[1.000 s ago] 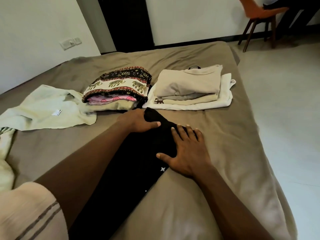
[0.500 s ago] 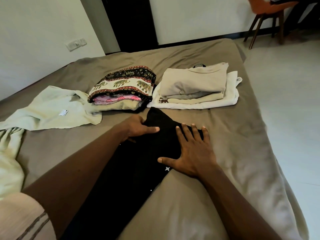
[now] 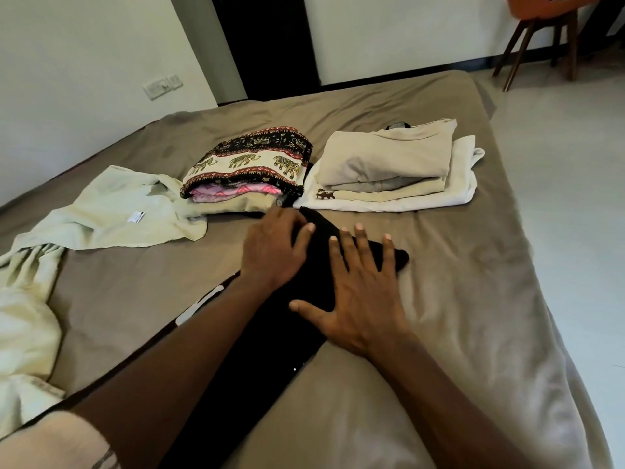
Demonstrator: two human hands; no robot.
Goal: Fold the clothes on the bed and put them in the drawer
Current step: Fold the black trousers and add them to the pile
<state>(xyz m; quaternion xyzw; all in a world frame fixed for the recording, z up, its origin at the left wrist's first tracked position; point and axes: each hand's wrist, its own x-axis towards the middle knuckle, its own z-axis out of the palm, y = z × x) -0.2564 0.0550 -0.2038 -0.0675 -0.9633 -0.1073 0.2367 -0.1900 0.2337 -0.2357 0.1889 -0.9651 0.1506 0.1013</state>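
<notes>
A long black garment (image 3: 270, 350) lies stretched toward me on the brown bed (image 3: 456, 299). My right hand (image 3: 358, 299) presses flat on its far end with fingers spread. My left hand (image 3: 274, 248) rests flat on the same end, just left of the right hand, fingers pointing right. Behind them sit two folded piles: an elephant-print stack (image 3: 250, 167) and a beige and white stack (image 3: 392, 167). An unfolded pale green garment (image 3: 111, 211) lies at the left. No drawer is in view.
More pale cloth (image 3: 23, 340) is bunched at the bed's left edge. A wooden chair (image 3: 541, 32) stands on the floor at the back right. A dark doorway (image 3: 263, 42) is behind the bed. The bed's right edge drops to a light floor (image 3: 575, 231).
Both hands slid farther along the black garment toward the piles. The left hand moved up to the garment's far tip; the right hand stayed flat beside it.
</notes>
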